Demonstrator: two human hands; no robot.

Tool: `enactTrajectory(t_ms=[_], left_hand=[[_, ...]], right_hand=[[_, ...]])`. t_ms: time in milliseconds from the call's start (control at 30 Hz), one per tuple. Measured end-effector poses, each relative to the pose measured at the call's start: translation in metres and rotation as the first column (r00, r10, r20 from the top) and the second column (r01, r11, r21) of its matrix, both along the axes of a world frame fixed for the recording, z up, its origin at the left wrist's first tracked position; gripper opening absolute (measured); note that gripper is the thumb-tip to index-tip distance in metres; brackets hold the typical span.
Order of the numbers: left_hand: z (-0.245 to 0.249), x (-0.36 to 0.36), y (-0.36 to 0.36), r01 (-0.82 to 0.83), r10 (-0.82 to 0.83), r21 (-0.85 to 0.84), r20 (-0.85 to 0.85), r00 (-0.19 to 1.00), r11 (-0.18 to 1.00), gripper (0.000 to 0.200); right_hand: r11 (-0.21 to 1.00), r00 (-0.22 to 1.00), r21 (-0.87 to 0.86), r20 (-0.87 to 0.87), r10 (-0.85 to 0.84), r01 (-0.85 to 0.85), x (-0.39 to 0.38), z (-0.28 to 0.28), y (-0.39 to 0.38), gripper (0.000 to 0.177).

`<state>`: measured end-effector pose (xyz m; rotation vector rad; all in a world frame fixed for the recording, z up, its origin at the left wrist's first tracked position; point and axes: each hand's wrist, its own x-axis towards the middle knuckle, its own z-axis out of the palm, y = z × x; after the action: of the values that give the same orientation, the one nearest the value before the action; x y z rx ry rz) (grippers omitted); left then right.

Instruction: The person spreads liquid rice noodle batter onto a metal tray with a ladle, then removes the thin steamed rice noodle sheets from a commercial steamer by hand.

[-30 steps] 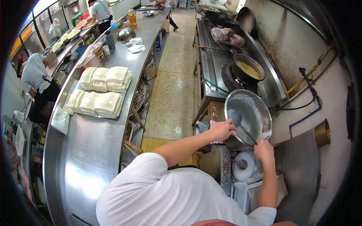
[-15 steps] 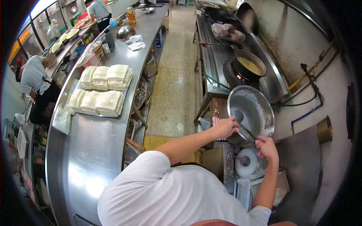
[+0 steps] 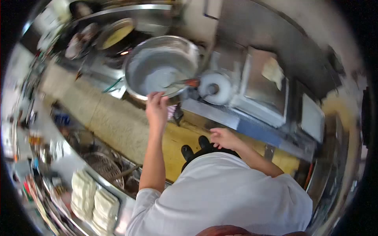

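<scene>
At the near rim of a large metal bowl, my left hand has its fingers pressed together; blur hides whether they grip the rim or a utensil. Just beside those fingers, a utensil with a red-orange end lies across the bowl's right rim. The bowl holds something whitish. My right hand is in front of my waist, fingers loosely apart, touching nothing visible. Right of the bowl is a round white piece with a knob-like centre.
A pan with yellowish contents sits on the stove at the upper left, near a small flame. A tray of stacked white sheets is at the lower left. A metal-topped unit with a pale cloth-like piece stands on the right.
The view has swung right and down. My right hand has let go of the utensil and come back towards my waist. My left hand is now at the bowl's near rim.
</scene>
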<state>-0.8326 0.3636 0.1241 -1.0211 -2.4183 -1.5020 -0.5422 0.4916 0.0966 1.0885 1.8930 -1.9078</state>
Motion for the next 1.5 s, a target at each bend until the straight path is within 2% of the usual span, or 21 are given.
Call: enactTrajectory(t_ms=[100, 200, 300, 367, 433, 467, 567, 633, 700, 800, 867, 900, 967, 1000, 1067, 1167, 1267, 1300, 1367, 1433, 1500], left_hand=[[-0.012, -0.003, 0.004, -0.017, 0.018, 0.003, -0.122, 0.992, 1.000, 0.018], [-0.012, 0.002, 0.007, -0.024, 0.022, -0.033, -0.068, 0.997, 0.999, 0.020], [-0.022, -0.001, 0.008, -0.020, 0.020, 0.001, -0.101, 0.995, 1.000, 0.023], [-0.033, -0.005, 0.007, -0.013, 0.017, 0.037, -0.093, 0.996, 0.999, 0.023], [-0.026, 0.006, -0.002, 0.006, 0.001, 0.141, -0.049, 0.999, 0.990, 0.022], [-0.021, 0.019, -0.003, -0.077, 0.088, 0.188, -0.053, 0.995, 0.979, 0.022], [-0.021, 0.062, -0.015, -0.097, 0.124, 0.197, -0.129, 0.984, 0.976, 0.022], [-0.035, 0.097, -0.015, -0.126, 0.122, 0.053, 0.060, 0.991, 0.991, 0.021], [-0.059, 0.139, 0.003, -0.074, 0.066, 0.046, 0.152, 0.986, 0.996, 0.020], [-0.065, 0.217, 0.048, 0.036, -0.045, 0.038, 0.287, 0.957, 0.999, 0.020], [-0.067, 0.263, 0.082, 0.160, -0.153, 0.010, 0.348, 0.925, 0.987, 0.020], [-0.067, 0.282, 0.096, 0.219, -0.196, -0.022, 0.369, 0.909, 0.975, 0.021], [-0.048, 0.319, 0.129, 0.379, -0.351, -0.038, 0.305, 0.885, 0.925, 0.028], [-0.039, 0.334, 0.144, 0.413, -0.382, -0.048, 0.297, 0.875, 0.909, 0.028], [-0.030, 0.356, 0.165, 0.429, -0.393, -0.073, 0.289, 0.873, 0.900, 0.029], [-0.023, 0.376, 0.182, 0.485, -0.438, -0.086, 0.315, 0.842, 0.870, 0.027], [-0.019, 0.384, 0.191, 0.497, -0.447, -0.152, 0.271, 0.852, 0.855, 0.024], [-0.019, 0.385, 0.192, 0.482, -0.434, -0.154, 0.265, 0.861, 0.863, 0.024], [-0.017, 0.387, 0.190, 0.485, -0.453, -0.138, 0.209, 0.867, 0.864, 0.025], [-0.015, 0.386, 0.182, 0.445, -0.416, -0.131, 0.199, 0.887, 0.886, 0.026], [-0.011, 0.386, 0.168, 0.394, -0.368, -0.122, 0.192, 0.910, 0.911, 0.027]], right_hand=[[0.998, 0.996, 0.030, 0.070, -0.058, 0.057, 0.031, -0.007, -0.010, 0.056], [0.987, 0.987, 0.077, 0.059, -0.148, 0.143, 0.062, -0.021, 0.012, 0.060], [0.949, 0.985, 0.272, 0.025, -0.173, 0.159, 0.094, -0.040, 0.054, 0.057], [0.912, 0.971, 0.337, -0.037, -0.236, 0.234, 0.118, -0.034, 0.087, 0.052], [0.850, 0.892, 0.275, -0.098, -0.441, 0.450, 0.154, -0.041, 0.134, 0.048], [0.791, 0.863, 0.359, -0.105, -0.493, 0.495, 0.176, -0.040, 0.165, 0.045], [0.559, 0.781, 0.628, -0.128, -0.611, 0.541, 0.267, -0.035, 0.251, 0.035], [0.240, 0.750, 0.858, -0.223, -0.623, 0.454, 0.330, -0.035, 0.298, 0.028], [0.150, 0.658, 0.873, -0.227, -0.718, 0.465, 0.387, -0.035, 0.342, 0.028], [0.221, 0.626, 0.866, -0.128, -0.769, 0.448, 0.468, -0.057, 0.407, 0.025], [0.229, 0.687, 0.953, 0.031, -0.726, 0.199, 0.508, -0.081, 0.437, 0.022], [0.246, 0.695, 0.948, 0.040, -0.718, 0.199, 0.527, -0.100, 0.450, 0.022], [0.287, 0.701, 0.905, 0.426, -0.572, -0.315, 0.555, -0.140, 0.467, 0.028], [0.291, 0.712, 0.903, 0.428, -0.556, -0.315, 0.559, -0.150, 0.473, 0.028], [0.392, 0.588, 0.915, 0.369, -0.720, -0.094, 0.561, -0.168, 0.473, 0.029], [0.347, 0.535, 0.937, 0.311, -0.786, -0.035, 0.474, -0.049, 0.447, 0.033], [0.250, 0.757, 0.913, -0.089, -0.648, 0.322, 0.413, -0.045, 0.469, 0.037], [0.203, 0.778, 0.869, -0.273, -0.566, 0.452, 0.385, -0.056, 0.479, 0.038], [0.256, 0.794, 0.772, -0.470, -0.386, 0.581, 0.305, -0.019, 0.474, 0.037], [0.525, 0.858, 0.713, -0.216, -0.465, 0.464, 0.234, 0.007, 0.494, 0.043], [0.756, 0.910, 0.600, 0.108, -0.401, 0.263, 0.173, 0.043, 0.506, 0.055]])
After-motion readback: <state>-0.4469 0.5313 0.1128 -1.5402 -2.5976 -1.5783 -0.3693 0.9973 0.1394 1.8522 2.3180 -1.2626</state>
